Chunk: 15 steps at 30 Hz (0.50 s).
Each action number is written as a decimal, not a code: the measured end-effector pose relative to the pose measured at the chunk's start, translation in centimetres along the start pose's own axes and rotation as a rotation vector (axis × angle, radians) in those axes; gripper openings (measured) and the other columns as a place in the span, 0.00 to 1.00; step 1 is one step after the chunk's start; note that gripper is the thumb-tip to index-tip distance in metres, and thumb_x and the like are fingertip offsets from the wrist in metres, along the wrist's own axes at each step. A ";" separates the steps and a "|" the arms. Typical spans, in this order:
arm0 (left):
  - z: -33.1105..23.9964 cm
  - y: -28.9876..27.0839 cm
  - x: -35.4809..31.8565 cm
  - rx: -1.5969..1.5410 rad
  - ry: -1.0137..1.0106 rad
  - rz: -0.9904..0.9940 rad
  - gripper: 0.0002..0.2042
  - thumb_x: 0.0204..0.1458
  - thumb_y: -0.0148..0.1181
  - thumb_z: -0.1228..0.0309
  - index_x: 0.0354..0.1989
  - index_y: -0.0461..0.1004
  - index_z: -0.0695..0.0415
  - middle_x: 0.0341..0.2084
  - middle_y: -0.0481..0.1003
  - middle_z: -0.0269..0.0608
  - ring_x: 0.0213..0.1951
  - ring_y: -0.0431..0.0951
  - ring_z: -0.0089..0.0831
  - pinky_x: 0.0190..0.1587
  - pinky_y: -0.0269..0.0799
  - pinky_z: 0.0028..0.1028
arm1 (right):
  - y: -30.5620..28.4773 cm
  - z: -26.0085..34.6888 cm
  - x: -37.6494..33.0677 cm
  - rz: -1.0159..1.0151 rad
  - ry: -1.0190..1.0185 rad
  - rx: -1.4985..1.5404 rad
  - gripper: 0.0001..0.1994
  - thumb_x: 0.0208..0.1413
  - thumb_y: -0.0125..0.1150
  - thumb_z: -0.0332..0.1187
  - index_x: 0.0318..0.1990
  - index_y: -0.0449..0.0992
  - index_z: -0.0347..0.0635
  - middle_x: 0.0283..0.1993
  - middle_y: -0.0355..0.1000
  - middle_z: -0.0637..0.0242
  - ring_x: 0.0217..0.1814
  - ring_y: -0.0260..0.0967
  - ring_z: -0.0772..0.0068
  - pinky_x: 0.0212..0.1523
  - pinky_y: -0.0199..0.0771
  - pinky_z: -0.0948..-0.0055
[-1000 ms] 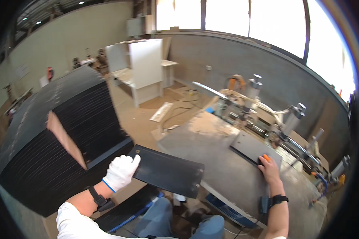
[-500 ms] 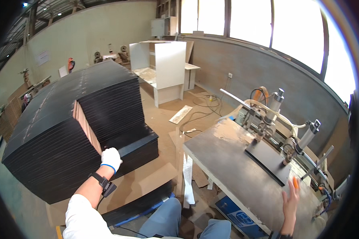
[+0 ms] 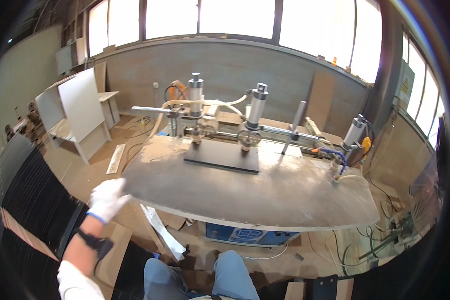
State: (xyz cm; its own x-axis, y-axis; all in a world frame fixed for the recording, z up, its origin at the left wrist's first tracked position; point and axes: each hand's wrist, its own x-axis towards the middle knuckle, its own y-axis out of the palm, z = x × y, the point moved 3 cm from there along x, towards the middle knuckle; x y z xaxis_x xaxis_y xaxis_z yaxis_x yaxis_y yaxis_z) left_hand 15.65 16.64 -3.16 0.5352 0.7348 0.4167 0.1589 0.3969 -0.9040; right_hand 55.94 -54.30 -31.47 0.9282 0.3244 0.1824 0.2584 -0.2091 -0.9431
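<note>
My left hand [image 3: 106, 200], in a white glove with a blue cuff, is raised by the left corner of the machine table [image 3: 305, 200]. Its thumb stands apart from the fingers and no object shows in it; whether it touches the table edge I cannot tell. My right hand is out of view. On the table lies a dark rectangular panel [image 3: 220, 159], below two upright pneumatic cylinders [image 3: 196, 95] whose lower ends are at its far edge. Stacked black panels [image 3: 35, 185] stand left of my arm, with pale reddish edges showing on some.
A white cabinet frame [image 3: 82, 105] stands at the back left. Hoses and a metal rail [image 3: 280, 131] run along the table's far side. A third cylinder [image 3: 354, 132] is at the right. Offcuts [image 3: 162, 235] and cables [image 3: 345, 250] lie on the floor; a fan [image 3: 425, 200] is at the far right.
The view has swung right. My left hand has left the panel stack and moved to the table's left corner. My right hand, earlier raised over the table, has gone out of view.
</note>
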 end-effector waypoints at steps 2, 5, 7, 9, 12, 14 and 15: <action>-7.2 1.4 6.2 -0.186 0.184 -0.083 0.19 0.52 0.62 0.53 0.44 0.73 0.53 0.38 0.77 0.46 0.45 0.77 0.47 0.47 0.73 0.45 | -1.9 0.8 0.6 0.006 0.036 0.074 0.39 0.51 0.71 0.37 0.70 0.59 0.37 0.67 0.61 0.38 0.68 0.60 0.36 0.64 0.62 0.41; -14.8 4.7 14.3 -0.212 0.214 0.089 0.20 0.51 0.62 0.52 0.46 0.74 0.53 0.41 0.77 0.47 0.49 0.76 0.48 0.50 0.73 0.46 | -7.7 1.3 2.4 -0.218 -0.117 0.343 0.21 0.56 0.61 0.27 0.58 0.73 0.35 0.55 0.74 0.44 0.57 0.71 0.43 0.61 0.69 0.58; -17.2 7.0 17.8 -0.202 0.211 0.216 0.23 0.51 0.62 0.51 0.48 0.74 0.53 0.44 0.77 0.48 0.52 0.74 0.48 0.53 0.72 0.46 | -11.2 0.1 4.5 -0.157 0.168 0.459 0.18 0.60 0.58 0.29 0.58 0.75 0.39 0.51 0.77 0.48 0.53 0.74 0.44 0.56 0.72 0.57; -18.0 9.2 19.6 -0.164 0.151 0.343 0.27 0.51 0.62 0.47 0.51 0.76 0.54 0.49 0.74 0.49 0.55 0.72 0.48 0.57 0.70 0.44 | -15.2 -0.4 6.9 -0.268 0.245 0.492 0.19 0.62 0.59 0.34 0.60 0.74 0.41 0.54 0.76 0.48 0.55 0.74 0.47 0.54 0.72 0.57; -18.1 11.1 20.6 -0.150 0.137 0.283 0.27 0.50 0.62 0.44 0.48 0.76 0.55 0.48 0.74 0.47 0.53 0.73 0.48 0.54 0.72 0.43 | -21.1 0.5 12.6 -0.375 0.037 0.642 0.22 0.61 0.60 0.34 0.61 0.72 0.38 0.59 0.73 0.46 0.60 0.70 0.45 0.59 0.70 0.58; -17.6 11.5 20.3 -0.168 0.138 0.247 0.29 0.48 0.63 0.41 0.46 0.77 0.55 0.47 0.75 0.48 0.53 0.74 0.48 0.54 0.72 0.43 | -24.8 4.0 18.1 -0.431 -0.210 0.790 0.23 0.53 0.58 0.21 0.59 0.73 0.37 0.59 0.72 0.48 0.63 0.69 0.47 0.64 0.66 0.58; -17.4 11.5 20.3 -0.180 0.103 0.239 0.30 0.47 0.63 0.40 0.46 0.78 0.56 0.47 0.75 0.48 0.53 0.74 0.48 0.54 0.72 0.43 | -26.6 6.8 20.4 -0.498 -0.339 0.815 0.25 0.49 0.57 0.19 0.58 0.74 0.39 0.59 0.73 0.48 0.63 0.70 0.47 0.63 0.67 0.58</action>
State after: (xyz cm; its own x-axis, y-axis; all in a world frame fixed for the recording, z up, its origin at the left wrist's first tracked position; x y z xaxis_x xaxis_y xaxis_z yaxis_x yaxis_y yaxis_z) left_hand 42.81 26.55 -6.74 0.6546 0.7324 0.1871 0.1580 0.1095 -0.9814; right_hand 66.15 -35.88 -4.52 0.6065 0.4744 0.6380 0.2163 0.6737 -0.7066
